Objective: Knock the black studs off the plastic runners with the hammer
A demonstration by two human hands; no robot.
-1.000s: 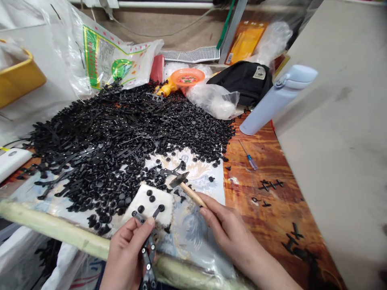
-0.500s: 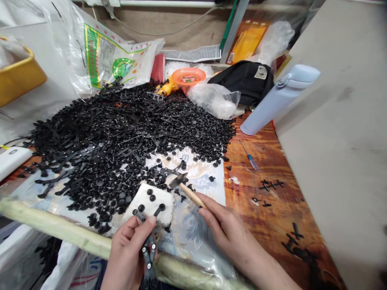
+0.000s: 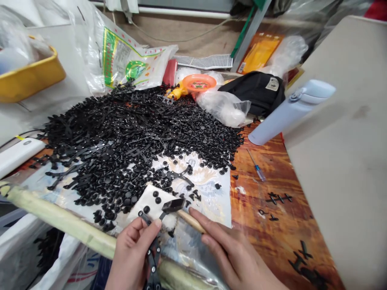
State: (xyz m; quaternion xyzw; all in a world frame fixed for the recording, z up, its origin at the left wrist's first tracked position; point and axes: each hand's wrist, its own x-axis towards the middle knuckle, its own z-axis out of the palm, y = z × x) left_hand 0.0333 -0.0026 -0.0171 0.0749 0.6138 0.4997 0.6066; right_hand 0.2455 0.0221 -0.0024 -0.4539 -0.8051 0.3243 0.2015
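Observation:
My left hand [image 3: 137, 245] is closed on a black jointed strip [image 3: 152, 268] with bright rivets, whose lower links dangle below the palm. Its upper ends reach over a white pad [image 3: 145, 203], where a few round black studs [image 3: 146, 209] sit. In my right hand [image 3: 225, 245] is the wooden handle of a hammer [image 3: 191, 219]. The dark hammer head [image 3: 173, 206] is over the pad, above the strip's right end, which it hides; whether they touch I cannot tell.
A large heap of black plastic parts [image 3: 127, 125] covers the table's back and left. To the right are a screwdriver [image 3: 258, 171], a pale blue bottle [image 3: 287, 114] and loose black pieces [image 3: 279, 197]. A pale rounded bar [image 3: 66, 227] runs along the front edge.
The hammer head has come down from beyond the pad onto the strip's end. My left hand keeps its grip on the strip. The whole view has shifted slightly.

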